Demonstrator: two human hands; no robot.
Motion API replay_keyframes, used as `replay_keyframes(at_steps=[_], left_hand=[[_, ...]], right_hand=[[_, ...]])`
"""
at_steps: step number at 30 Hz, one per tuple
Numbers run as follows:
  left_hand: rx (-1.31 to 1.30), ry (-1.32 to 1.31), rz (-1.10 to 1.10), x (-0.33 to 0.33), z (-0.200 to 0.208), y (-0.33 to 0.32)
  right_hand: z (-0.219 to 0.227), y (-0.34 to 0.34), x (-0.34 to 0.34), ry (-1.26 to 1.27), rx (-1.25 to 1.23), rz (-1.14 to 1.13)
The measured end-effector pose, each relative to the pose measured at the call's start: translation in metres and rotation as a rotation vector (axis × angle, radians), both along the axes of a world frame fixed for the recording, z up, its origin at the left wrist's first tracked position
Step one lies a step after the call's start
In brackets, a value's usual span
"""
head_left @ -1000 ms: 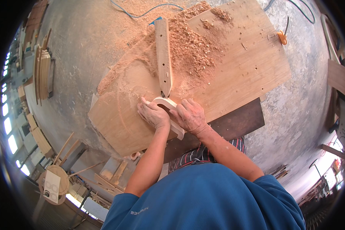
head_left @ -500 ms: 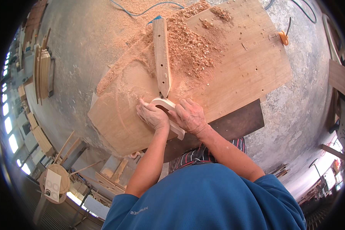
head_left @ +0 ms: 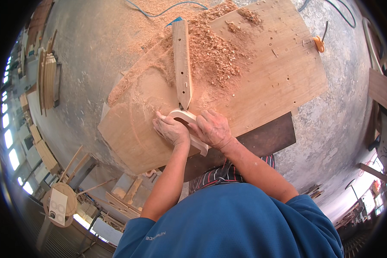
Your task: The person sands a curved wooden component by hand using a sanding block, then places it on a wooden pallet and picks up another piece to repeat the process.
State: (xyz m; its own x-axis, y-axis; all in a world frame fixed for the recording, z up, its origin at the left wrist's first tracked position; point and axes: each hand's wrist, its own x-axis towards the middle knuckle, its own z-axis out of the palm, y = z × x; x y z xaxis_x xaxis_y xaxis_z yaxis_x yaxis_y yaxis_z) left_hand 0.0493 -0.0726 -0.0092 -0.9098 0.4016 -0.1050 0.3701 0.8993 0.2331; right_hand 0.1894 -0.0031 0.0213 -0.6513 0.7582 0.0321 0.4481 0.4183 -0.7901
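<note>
Between my hands lies a curved, pale wooden piece (head_left: 197,143), bent at its far end and hooked at its near end. My left hand (head_left: 172,129) grips its left side near the bend, with the fingertips partly hidden. Closed on the right side is my right hand (head_left: 211,128), knuckles up. The bend of the piece meets the near, pointed tip of a long wooden bar (head_left: 181,64) with several holes along it. A small dark part, too small to name, sits at that tip. Beneath everything is a plywood tabletop (head_left: 262,90).
Wood shavings (head_left: 217,56) are heaped to the right of the bar. An orange clamp handle (head_left: 318,44) sits at the table's right edge. A dark board (head_left: 266,135) juts from the near edge. Stacked boards (head_left: 50,81) stand at left; a blue hose (head_left: 167,10) crosses the floor.
Almost nothing differs. The hands and the curved wooden piece hold nearly the same place against the bar's tip; the whole view has shifted very slightly.
</note>
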Motion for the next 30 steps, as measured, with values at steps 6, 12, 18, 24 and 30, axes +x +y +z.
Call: replay_keyframes(at_steps=[6, 12, 18, 24, 30], left_hand=[[0.018, 0.004, 0.006, 0.0004, 0.001, 0.0007], [0.018, 0.021, 0.023, 0.0005, 0.0015, 0.0024], [0.016, 0.041, 0.021, 0.0005, 0.0041, 0.0048], [0.023, 0.038, 0.032, 0.0001, 0.0044, 0.0046], [0.031, 0.113, -0.034, 0.0027, 0.0073, 0.006]], right_hand=[[0.0001, 0.0032, -0.0006, 0.006, 0.009, 0.007], [-0.0015, 0.0063, -0.0013, 0.003, 0.009, 0.027], [-0.0028, 0.0078, -0.002, 0.012, 0.0, 0.04], [-0.0025, 0.0088, -0.0025, 0.002, -0.011, 0.056], [-0.005, 0.0084, -0.0042, 0.012, 0.018, 0.072]])
